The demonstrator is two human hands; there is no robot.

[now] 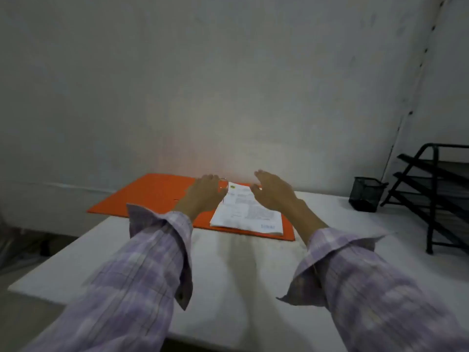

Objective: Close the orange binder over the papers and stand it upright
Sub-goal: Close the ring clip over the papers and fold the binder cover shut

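White table (pixel 228 270), orange binder (pixel 152 196) flat open w/ papers (pixel 250 214), both grips empty, mesh cup (pixel 365 194) right.

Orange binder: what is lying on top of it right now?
On the open orange binder lies a stack of printed papers on its right half. The left hand covers the ring area, hiding most of the mechanism.

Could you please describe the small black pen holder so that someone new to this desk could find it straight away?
Start at the white table and follow it to the far right corner by the wall. There, left of the black tiered tray rack, stands the pen holder. It is a small open-topped mesh cup, far shorter than the rack.
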